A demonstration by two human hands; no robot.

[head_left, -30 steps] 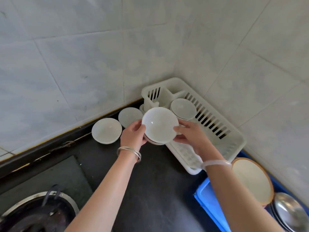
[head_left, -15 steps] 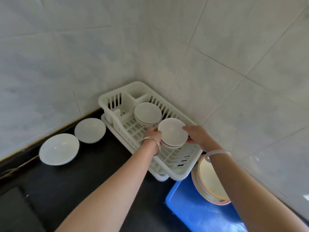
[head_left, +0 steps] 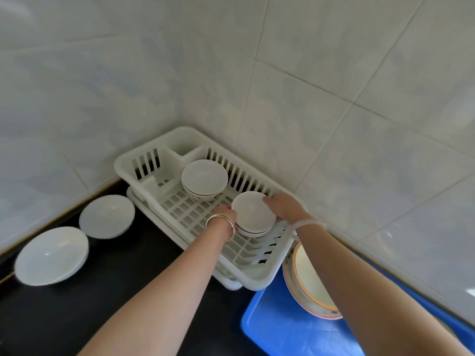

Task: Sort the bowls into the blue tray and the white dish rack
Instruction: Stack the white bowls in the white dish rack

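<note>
Nearest me, the blue tray sits at the lower right of the dark desk. An orange-rimmed dish stands tilted in it, just beside the rack's end. The dish's rim carries a small dark mark, too small for me to read, and I find no other writing or brand. To the left, two shallow white bowls lie on the desk side by side, the nearer bowl and the next bowl, neither yet sorted. Further in, the left hand and right hand hold the small white bowl between them, low inside the white dish rack. The right fingers curl over its far rim; the left fingers wrap its left wall, mostly hidden. I cannot tell whether its foot touches the grid. I judge it glazed ceramic: stiff, slick, fairly light and easily chipped, so best gripped on opposite sides. Beyond it a banded bowl stands in the rack, then the tiled wall.
</note>
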